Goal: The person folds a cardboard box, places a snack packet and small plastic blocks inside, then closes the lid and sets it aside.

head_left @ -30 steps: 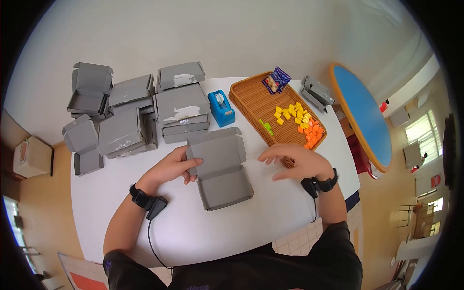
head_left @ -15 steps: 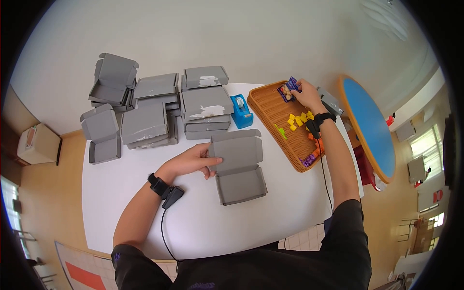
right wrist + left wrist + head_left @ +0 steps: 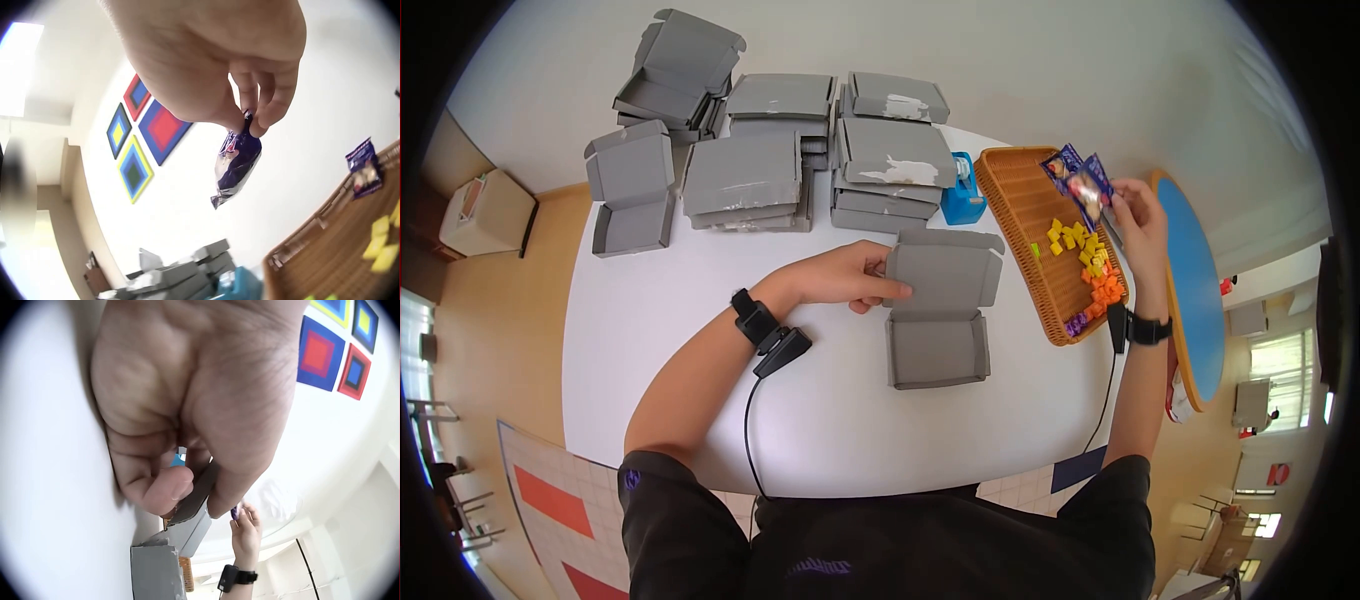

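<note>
My left hand [image 3: 840, 277] grips the left edge of an open grey cardboard box [image 3: 940, 350], thumb on the inside of its raised lid [image 3: 945, 268]. The box stands on the white table with its tray facing me. In the head view my right hand [image 3: 1142, 225] is over the right side of the wicker basket [image 3: 1012, 215]. It pinches a small purple snack packet [image 3: 237, 156] by one end, and the packet hangs from thumb and fingers in the right wrist view. Another purple packet [image 3: 364, 167] lies at the basket's far end.
Yellow pieces [image 3: 1065, 236], orange pieces [image 3: 1106, 290] and purple pieces [image 3: 1076, 324] lie in the basket. A blue tape dispenser [image 3: 963, 190] stands beside it. Stacked grey boxes [image 3: 745, 180] fill the table's back left. A round blue table [image 3: 1195, 290] is at the right.
My right hand has gone from beside the box to the basket and lifted a snack packet, now coming back nearer. The left hand keeps its hold on the box lid. The head view has shifted.
</note>
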Available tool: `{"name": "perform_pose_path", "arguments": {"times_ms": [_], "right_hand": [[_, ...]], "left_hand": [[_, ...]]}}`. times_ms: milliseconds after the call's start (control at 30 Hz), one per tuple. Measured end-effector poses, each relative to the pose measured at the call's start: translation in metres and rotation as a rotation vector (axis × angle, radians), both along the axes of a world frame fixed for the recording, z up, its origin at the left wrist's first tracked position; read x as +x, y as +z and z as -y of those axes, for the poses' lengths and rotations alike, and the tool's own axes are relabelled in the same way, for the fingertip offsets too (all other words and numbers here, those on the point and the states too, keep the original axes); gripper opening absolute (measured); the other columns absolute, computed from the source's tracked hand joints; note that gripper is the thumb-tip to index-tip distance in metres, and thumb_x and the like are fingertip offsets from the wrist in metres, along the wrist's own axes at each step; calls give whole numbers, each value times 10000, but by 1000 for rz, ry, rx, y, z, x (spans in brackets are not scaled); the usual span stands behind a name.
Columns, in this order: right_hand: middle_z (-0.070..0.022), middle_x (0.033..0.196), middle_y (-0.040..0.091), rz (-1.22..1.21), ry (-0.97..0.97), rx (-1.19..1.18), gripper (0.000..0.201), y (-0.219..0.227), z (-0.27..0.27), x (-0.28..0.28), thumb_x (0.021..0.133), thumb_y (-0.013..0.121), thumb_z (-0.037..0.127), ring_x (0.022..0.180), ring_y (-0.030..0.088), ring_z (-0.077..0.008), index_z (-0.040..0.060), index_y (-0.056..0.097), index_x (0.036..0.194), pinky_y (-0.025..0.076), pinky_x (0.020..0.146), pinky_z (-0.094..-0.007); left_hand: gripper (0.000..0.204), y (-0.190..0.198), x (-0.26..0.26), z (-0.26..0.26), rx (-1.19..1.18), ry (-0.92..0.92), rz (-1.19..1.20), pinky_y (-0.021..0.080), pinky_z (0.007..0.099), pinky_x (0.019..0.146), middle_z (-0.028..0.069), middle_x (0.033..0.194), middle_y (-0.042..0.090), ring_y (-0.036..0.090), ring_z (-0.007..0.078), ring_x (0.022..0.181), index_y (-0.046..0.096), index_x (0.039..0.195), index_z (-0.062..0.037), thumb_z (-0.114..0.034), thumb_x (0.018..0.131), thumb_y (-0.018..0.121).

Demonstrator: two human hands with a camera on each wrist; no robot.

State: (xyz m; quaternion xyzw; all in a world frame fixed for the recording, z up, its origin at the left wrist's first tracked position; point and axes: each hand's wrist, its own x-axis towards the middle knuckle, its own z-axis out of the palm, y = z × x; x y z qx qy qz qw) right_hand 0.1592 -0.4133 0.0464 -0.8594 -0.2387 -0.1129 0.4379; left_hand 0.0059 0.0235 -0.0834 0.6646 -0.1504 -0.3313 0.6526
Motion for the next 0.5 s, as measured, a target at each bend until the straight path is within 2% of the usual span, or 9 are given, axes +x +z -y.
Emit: {"name": "perform_pose_path", "arguments": {"times_ms": [67,200,267,367,467,500], "right_hand": [[-18,1130,725,-124,118,19,170,1,-34,-59,1084,617,-9,1051,687,-123,19,709,1224,550,934,-290],[-73,1110,724,-239,315,-199,223,-39,-91,-136,1023,665,-34,1004,701,-158,28,704,1233,557,916,-318],[-98,1108,707,-272,428,-220,268,-60,-112,-153,995,713,-6,984,719,-228,37,700,1259,575,909,-358],[-114,1232,663,-261,506,-338,320,-75,-126,-166,975,740,-23,1011,725,-253,33,692,1286,586,905,-350],[-123,1299,618,-265,588,-316,398,-66,-132,-174,957,807,60,1066,708,-319,52,691,1338,593,921,-415],[-127,1322,600,-240,582,-331,420,-68,-132,-176,951,815,64,1073,705,-320,53,690,1352,592,921,-412]], "left_hand": [[350,7,-2,0,36,2,19,453,251,610,-53,791,547,484,79,659,731,1247,-66,-347,1043,774],[361,3,-1,0,31,-31,26,440,243,604,-56,799,559,483,72,668,724,1288,-72,-332,1044,775],[364,2,-1,1,-8,-31,-9,433,239,602,-61,806,567,485,66,677,723,1304,-77,-324,1043,778],[368,5,-3,2,1,1,-9,424,232,601,-68,812,578,486,58,687,723,1320,-82,-312,1040,783],[376,6,-2,1,43,-6,3,419,228,599,-69,818,588,485,53,692,720,1334,-86,-305,1037,788],[379,7,-2,1,52,-18,4,418,226,598,-68,820,591,484,52,693,718,1339,-87,-303,1037,789]]}}
